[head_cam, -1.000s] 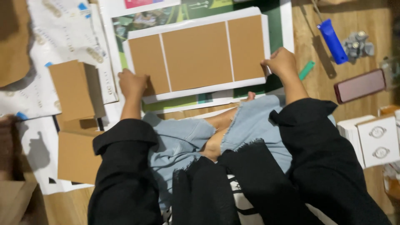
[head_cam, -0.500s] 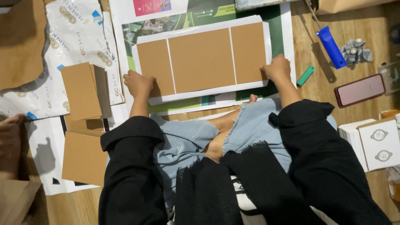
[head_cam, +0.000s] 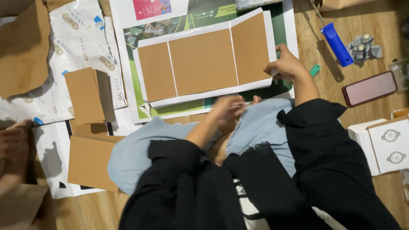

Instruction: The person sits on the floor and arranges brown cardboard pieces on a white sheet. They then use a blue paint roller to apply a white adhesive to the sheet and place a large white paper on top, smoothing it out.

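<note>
My right hand pinches the right edge of the white sheet with three brown card panels glued on, lifting that end slightly. My left hand hangs blurred over my lap just below the sheet's lower edge, holding nothing I can make out. The sheet lies on a green printed poster on the wooden floor. Right of it sit a blue tool and a phone; loose brown cards lie left.

Warm dim overhead light, hard shadows left, motion blur on left hand.
</note>
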